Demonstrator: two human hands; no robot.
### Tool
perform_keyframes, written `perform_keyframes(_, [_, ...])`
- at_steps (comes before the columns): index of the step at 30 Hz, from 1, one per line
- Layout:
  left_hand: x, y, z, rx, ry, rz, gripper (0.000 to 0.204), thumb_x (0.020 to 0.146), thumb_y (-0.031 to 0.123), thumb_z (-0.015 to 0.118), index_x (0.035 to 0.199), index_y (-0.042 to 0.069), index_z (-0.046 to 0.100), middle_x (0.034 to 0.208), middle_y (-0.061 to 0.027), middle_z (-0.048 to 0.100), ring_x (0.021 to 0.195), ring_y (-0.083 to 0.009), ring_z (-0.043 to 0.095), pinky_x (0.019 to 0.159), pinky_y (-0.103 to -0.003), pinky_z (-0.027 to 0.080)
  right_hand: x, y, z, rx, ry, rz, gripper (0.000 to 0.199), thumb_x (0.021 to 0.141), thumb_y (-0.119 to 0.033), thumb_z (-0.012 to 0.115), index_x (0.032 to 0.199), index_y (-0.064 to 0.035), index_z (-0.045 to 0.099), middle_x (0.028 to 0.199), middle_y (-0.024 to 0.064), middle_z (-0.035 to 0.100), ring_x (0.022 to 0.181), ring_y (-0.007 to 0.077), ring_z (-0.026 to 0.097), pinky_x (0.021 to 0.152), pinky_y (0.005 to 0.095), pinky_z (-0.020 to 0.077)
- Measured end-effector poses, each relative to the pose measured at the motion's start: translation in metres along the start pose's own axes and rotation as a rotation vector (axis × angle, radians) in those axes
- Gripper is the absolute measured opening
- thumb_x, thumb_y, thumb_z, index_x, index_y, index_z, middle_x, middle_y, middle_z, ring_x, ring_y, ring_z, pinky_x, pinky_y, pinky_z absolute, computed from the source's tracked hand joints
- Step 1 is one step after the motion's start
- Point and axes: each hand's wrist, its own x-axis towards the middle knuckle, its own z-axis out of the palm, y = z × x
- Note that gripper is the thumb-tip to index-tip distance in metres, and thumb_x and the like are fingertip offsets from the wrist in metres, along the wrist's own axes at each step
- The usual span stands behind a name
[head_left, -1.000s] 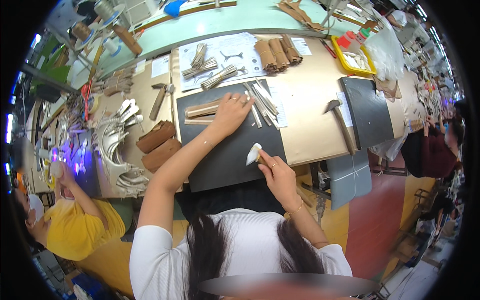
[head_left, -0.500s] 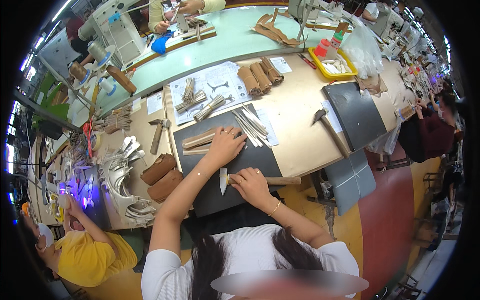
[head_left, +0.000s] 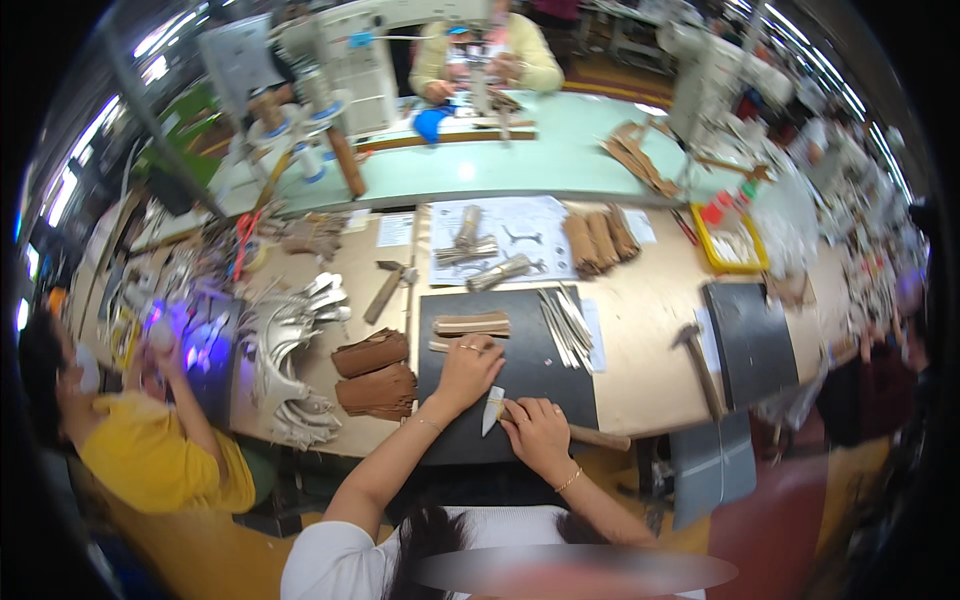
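My left hand (head_left: 472, 368) lies palm down on the black board (head_left: 450, 400), its fingers over the right end of a narrow tan strip (head_left: 440, 346). Just beyond it, a wider layered tan and brown strip (head_left: 472, 324) rests on the board. My right hand (head_left: 538, 430) is closed around a hammer close to its grey metal head (head_left: 493, 411). The wooden handle (head_left: 600, 438) sticks out to the right past the board's edge. The head points toward the left hand, a short gap apart. Several pale strips (head_left: 566, 328) lie loose on the board's right part.
Brown leather bundles (head_left: 375, 372) and white curved pieces (head_left: 285, 350) lie left. Two other hammers (head_left: 388, 290) (head_left: 700, 365) rest on the table. Farther off are a pattern sheet (head_left: 545, 215), rolled brown bundles (head_left: 600, 240) and a yellow basket (head_left: 732, 245). A co-worker in yellow (head_left: 160, 450) sits left.
My view has turned, so the table sits differently in it. My left hand has drawn back toward me and uncovered the wider strip's end. The hammer stays in my right hand.
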Motion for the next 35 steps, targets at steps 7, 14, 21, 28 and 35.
perform_keyframes(7, [-0.005,0.001,0.005,-0.111,0.038,-0.152,0.026,0.086,0.024,0.075,0.105,0.006,0.073,0.1,-0.0079,0.062,0.098,-0.0289,0.058,0.088,-0.043,0.045,0.0,-0.001,0.005,-0.043,0.025,-0.017,0.035,0.082,-0.024,0.075,0.114,-0.0109,0.069,0.102,0.0051,0.064,0.093,0.0254,0.061,0.08,0.0395,0.0458])
perform_keyframes(14, [-0.007,-0.003,0.009,-0.117,0.022,-0.157,0.024,0.087,0.027,0.074,0.101,0.007,0.073,0.098,-0.008,0.061,0.098,-0.0284,0.057,0.089,-0.042,0.044,-0.001,0.0,0.006,-0.038,0.037,-0.047,0.036,0.081,-0.021,0.077,0.115,-0.0103,0.068,0.102,0.0062,0.064,0.092,0.0265,0.06,0.078,0.0401,0.0456])
perform_keyframes(21, [-0.008,-0.004,0.014,-0.054,0.053,-0.182,0.022,0.087,0.03,0.073,0.093,0.011,0.063,0.1,-0.0063,0.06,0.102,-0.0275,0.055,0.089,-0.042,0.039,-0.003,0.0,0.008,-0.063,0.023,-0.033,0.035,0.082,-0.022,0.076,0.114,-0.0104,0.068,0.103,0.0068,0.063,0.094,0.0278,0.06,0.08,0.0409,0.0461])
perform_keyframes(28, [-0.007,-0.006,0.017,-0.069,0.028,-0.192,0.026,0.085,0.031,0.074,0.097,0.012,0.062,0.1,-0.0059,0.06,0.104,-0.0279,0.056,0.089,-0.042,0.04,-0.006,-0.011,0.0,0.112,0.163,-0.088,0.04,0.082,-0.013,0.077,0.12,-0.0084,0.066,0.109,0.0112,0.06,0.103,0.0335,0.056,0.091,0.046,0.0449])
perform_keyframes(35, [-0.008,-0.007,0.02,-0.071,-0.01,-0.245,0.028,0.083,0.031,0.077,0.096,0.011,0.063,0.105,-0.0062,0.061,0.109,-0.0258,0.056,0.091,-0.042,0.04,-0.145,0.038,0.019,0.582,-0.268,-0.072,0.02,0.08,-0.011,0.079,0.099,-0.0121,0.073,0.098,0.0091,0.069,0.091,0.0326,0.065,0.083,0.0427,0.0502])
